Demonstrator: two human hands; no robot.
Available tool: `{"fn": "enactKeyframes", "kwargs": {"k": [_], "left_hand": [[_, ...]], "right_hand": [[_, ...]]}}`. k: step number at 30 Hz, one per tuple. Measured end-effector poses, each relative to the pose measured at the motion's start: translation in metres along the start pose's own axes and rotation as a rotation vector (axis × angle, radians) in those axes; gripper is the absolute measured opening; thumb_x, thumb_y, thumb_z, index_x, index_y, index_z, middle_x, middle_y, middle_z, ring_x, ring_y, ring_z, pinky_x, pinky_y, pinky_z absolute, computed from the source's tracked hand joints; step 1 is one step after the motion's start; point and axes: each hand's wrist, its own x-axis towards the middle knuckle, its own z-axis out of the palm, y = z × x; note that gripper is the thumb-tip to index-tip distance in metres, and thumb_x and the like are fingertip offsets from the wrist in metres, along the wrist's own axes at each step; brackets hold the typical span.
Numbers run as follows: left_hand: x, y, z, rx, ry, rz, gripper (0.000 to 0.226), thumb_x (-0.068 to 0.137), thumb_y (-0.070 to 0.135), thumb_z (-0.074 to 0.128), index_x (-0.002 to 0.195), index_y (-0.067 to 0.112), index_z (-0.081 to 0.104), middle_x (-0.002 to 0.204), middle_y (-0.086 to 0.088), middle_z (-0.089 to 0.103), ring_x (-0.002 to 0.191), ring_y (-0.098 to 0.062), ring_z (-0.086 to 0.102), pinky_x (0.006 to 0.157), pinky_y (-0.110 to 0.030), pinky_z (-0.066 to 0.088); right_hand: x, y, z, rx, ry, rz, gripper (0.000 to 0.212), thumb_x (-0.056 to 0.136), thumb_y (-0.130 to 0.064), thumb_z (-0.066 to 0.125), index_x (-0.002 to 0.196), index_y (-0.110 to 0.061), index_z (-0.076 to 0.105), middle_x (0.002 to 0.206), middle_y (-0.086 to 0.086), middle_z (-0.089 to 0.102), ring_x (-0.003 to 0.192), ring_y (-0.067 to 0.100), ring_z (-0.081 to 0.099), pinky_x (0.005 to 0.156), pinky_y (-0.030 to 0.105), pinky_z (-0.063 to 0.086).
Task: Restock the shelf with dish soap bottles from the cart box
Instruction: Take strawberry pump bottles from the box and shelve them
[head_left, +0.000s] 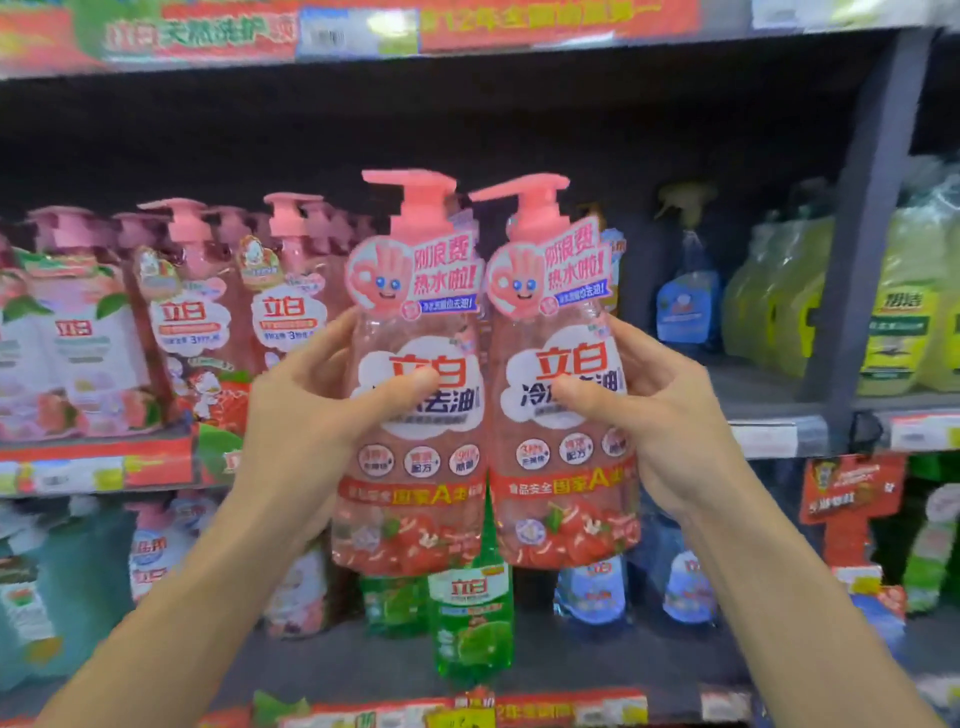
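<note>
2 pink pump bottles of dish soap held up side by side, touching, in front of the middle shelf (769, 415). Left bottle (415, 415); right bottle (566, 410). Both upright, pump heads on top, cardboard neck tags facing the camera.

Left hand (311, 410): fingers curled round the outer side of the left bottle, thumb pressed across the front label. Right hand (670, 415): same grip mirrored on the right bottle, thumb on the label, fingers wrapped behind.

Handling, judged: bottles look full, so fairly heavy for a 1-hand hold each. Clear plastic walls probably give a little under squeeze; film label likely slick. Mid-body grip at the waist seems the safest hold; pump neck is stiff but the tag there would crumple.

Relative to the held pair: matching pink bottles (192, 312) stand on the shelf to the left; an open dark gap lies directly behind; a blue spray bottle (688, 296) and yellow-green bottles (893, 322) to the right. Below, a green bottle (472, 613) on the lower shelf. Cart box not in view.
</note>
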Motion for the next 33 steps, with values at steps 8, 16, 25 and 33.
{"fn": "enactKeyframes", "kwargs": {"k": [8,16,25,33], "left_hand": [[0.081,-0.001,0.023,-0.124,-0.068,0.051,0.064,0.056,0.021,0.082,0.118,0.019,0.066,0.097,0.000,0.077,0.088,-0.021,0.075,0.069,-0.033,0.060],[0.132,-0.030,0.037,-0.175,-0.091,0.039,0.049,0.060,0.020,0.082,0.108,0.024,0.069,0.098,-0.002,0.077,0.088,-0.022,0.074,0.072,-0.035,0.060],[0.155,-0.053,0.042,-0.131,-0.123,0.038,0.049,0.066,0.024,0.081,0.113,0.024,0.067,0.103,-0.001,0.076,0.093,-0.022,0.074,0.081,-0.041,0.059],[0.158,-0.070,0.041,-0.141,-0.087,-0.007,0.046,0.077,0.020,0.078,0.121,0.017,0.066,0.105,-0.003,0.076,0.093,-0.023,0.074,0.076,-0.037,0.060]], "right_hand": [[0.075,-0.004,0.000,-0.049,0.080,-0.066,0.061,0.061,-0.020,0.083,0.121,-0.016,0.069,0.099,0.004,0.078,0.086,0.023,0.076,0.070,0.036,0.059],[0.123,0.018,-0.015,-0.052,0.123,-0.054,0.066,0.058,-0.023,0.084,0.121,-0.017,0.069,0.103,0.006,0.077,0.090,0.025,0.075,0.071,0.035,0.060],[0.143,0.033,-0.028,-0.011,0.142,0.016,0.055,0.069,-0.016,0.077,0.123,-0.014,0.067,0.105,0.007,0.077,0.088,0.024,0.076,0.064,0.031,0.060],[0.145,0.034,-0.028,-0.050,0.123,0.049,0.039,0.072,-0.015,0.076,0.110,-0.022,0.068,0.097,-0.001,0.079,0.084,0.019,0.076,0.061,0.026,0.059]]}}
